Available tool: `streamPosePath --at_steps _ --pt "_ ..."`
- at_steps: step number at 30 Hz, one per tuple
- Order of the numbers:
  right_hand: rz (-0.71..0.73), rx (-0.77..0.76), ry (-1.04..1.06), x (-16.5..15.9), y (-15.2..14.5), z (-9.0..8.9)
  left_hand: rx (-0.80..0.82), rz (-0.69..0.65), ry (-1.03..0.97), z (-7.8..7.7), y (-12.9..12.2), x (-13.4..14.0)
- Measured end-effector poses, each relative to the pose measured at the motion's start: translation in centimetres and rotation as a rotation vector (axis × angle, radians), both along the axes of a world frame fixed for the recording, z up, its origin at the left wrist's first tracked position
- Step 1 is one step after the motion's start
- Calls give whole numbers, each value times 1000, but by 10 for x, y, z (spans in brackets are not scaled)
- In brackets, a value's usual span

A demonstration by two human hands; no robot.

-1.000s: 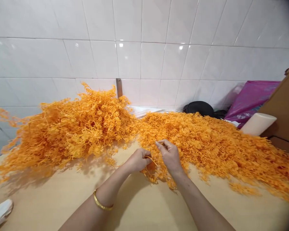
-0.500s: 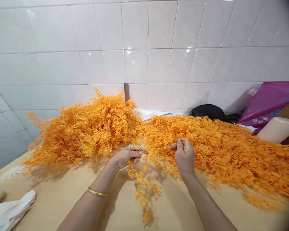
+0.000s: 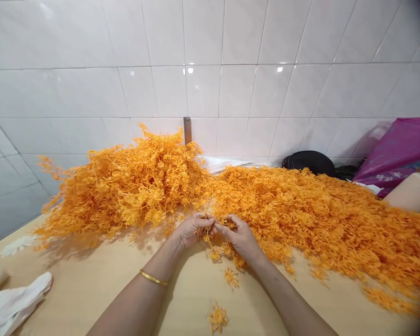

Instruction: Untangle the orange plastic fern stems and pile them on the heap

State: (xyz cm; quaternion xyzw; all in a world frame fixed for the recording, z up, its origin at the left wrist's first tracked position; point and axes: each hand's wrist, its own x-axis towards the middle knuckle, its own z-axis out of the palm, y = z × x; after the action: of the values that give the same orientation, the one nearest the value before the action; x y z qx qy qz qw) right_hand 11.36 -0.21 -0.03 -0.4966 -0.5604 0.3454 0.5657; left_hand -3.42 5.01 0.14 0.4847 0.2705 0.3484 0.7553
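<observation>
Hands meet low over the table (image 3: 101, 284), near the middle of the scene. The left hand (image 3: 193, 229) pinches a thin orange sprig (image 3: 215, 255) between thumb and fingers; the right hand (image 3: 244, 239) curls in from the right, its thumb tip at or just beside the left fingers. Whether the right has closed on the stem cannot be told, as the fingers hide the contact. Main risk, in my judgement: snagging. The right heap (image 3: 322, 219) of the same frilly orange stems lies close behind and beside the right hand, so loose branches could hook the held piece and drag others along. Second risk: a hard pull on so slender a stem might snap it or strip flower heads; a slack pinch might let it slip. Position: the sprig's upper part sits at the fingertips, between the hands, with some bloom just below them. One flower head (image 3: 231, 278) shows nearer, under the right wrist's left side, and another (image 3: 218, 318) nearer yet, between the forearms; whether these join the held stem is unclear. The left heap (image 3: 126, 196) stands beyond and left of the left hand, apart from it.
</observation>
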Motion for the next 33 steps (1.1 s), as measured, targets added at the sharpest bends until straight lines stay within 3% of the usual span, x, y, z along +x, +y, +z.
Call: streamPosePath --at_steps 3,7,12,18,23,33 --pt "-41 41 -47 8 4 -4 6 4 -10 1 2 -3" --pt "-141 38 107 23 9 -4 28 35 0 1 5 -5" --pt "-47 58 132 26 7 -1 5 40 53 2 6 -3" --pt "43 -25 148 24 6 -2 8 106 33 8 6 -2" --pt "41 -80 138 24 6 -4 12 187 49 7 8 2" --pt "48 -108 130 22 7 -6 -11 340 274 10 3 11"
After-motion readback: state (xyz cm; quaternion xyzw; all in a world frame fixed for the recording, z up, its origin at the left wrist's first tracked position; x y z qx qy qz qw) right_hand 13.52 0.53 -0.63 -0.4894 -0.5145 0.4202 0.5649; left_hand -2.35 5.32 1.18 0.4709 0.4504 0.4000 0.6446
